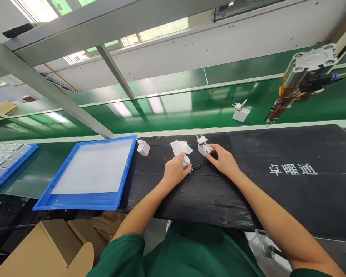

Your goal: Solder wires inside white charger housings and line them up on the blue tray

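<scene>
My left hand [173,170] is closed around a small white plastic piece [186,161] with a round detail on its face. Dark thin tips show just beside its fingers, perhaps a tool or wires. A white open housing [204,149] stands on the black mat, with a white plug part [202,139] at its far end and wires inside. The fingers of my right hand [224,158] grip its right side, near something red. Crumpled white paper [180,147] lies just beyond my left hand. Left of it sits another white adapter-like block [143,147].
A blue tray [83,202] lined with white stands at the left, and a second blue tray [14,169] holds several white blocks. Another white unit [241,113] lies on the green belt. A pneumatic cylinder [311,65] hangs at upper right. Cardboard boxes [52,246] stand below left.
</scene>
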The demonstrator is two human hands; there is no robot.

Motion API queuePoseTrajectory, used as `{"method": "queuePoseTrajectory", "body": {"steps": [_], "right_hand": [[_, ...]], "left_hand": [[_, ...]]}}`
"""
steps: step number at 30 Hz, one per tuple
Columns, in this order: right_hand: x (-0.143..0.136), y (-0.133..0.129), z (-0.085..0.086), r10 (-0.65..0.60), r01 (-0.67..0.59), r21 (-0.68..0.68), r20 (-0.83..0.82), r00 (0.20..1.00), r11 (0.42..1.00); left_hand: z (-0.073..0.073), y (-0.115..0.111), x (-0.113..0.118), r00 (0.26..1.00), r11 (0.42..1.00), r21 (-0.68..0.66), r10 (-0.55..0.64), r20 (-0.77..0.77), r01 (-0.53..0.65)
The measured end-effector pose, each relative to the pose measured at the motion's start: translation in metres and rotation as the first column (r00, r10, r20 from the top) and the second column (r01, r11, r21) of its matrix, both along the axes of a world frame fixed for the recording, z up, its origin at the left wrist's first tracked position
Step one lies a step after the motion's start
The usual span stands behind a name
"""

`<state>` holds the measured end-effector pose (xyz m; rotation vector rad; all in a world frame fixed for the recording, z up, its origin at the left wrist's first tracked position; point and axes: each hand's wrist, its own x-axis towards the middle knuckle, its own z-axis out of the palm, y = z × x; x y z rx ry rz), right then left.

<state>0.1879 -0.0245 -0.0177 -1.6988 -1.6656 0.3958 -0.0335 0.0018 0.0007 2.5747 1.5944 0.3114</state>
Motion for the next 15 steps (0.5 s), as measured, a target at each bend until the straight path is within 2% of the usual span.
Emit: {"method": "queuePoseTrajectory", "body": {"steps": [2, 4, 7, 10, 13, 15], "right_hand": [[0.000, -0.001, -0.002, 0.003, -0.003, -0.008, -0.009, 1.000, 1.000], [0.001, -0.001, -0.003, 0.020, -0.020, -0.008, -0.019, 1.000, 1.000], [0.004, 0.001, -0.005, 0.103, -0.103, -0.005, -0.015, 0.995, 0.995], [0.007, 0.007, -0.006, 0.196, -0.197, -0.060, -0.020, 0.980, 0.979], [0.007, 0.012, -0.008, 0.260, -0.266, -0.108, -0.064, 0.963, 0.958], [0.005, 0.013, -0.008, 0.266, -0.273, -0.088, -0.081, 0.961, 0.958]], "left_hand": [[0.003, 0.009, -0.008, 1.000, 0.999, 0.046, 0.028, 0.012, -0.028], [0.008, 0.022, -0.023, 0.994, 0.988, 0.105, 0.107, 0.037, -0.110], [0.014, 0.042, -0.048, 0.971, 0.954, 0.181, 0.227, 0.076, -0.237], [0.013, 0.057, -0.066, 0.952, 0.925, 0.232, 0.278, 0.127, -0.301], [0.011, 0.063, -0.071, 0.914, 0.883, 0.273, 0.318, 0.250, -0.382], [0.014, 0.060, -0.067, 0.894, 0.852, 0.322, 0.311, 0.322, -0.412]]}}
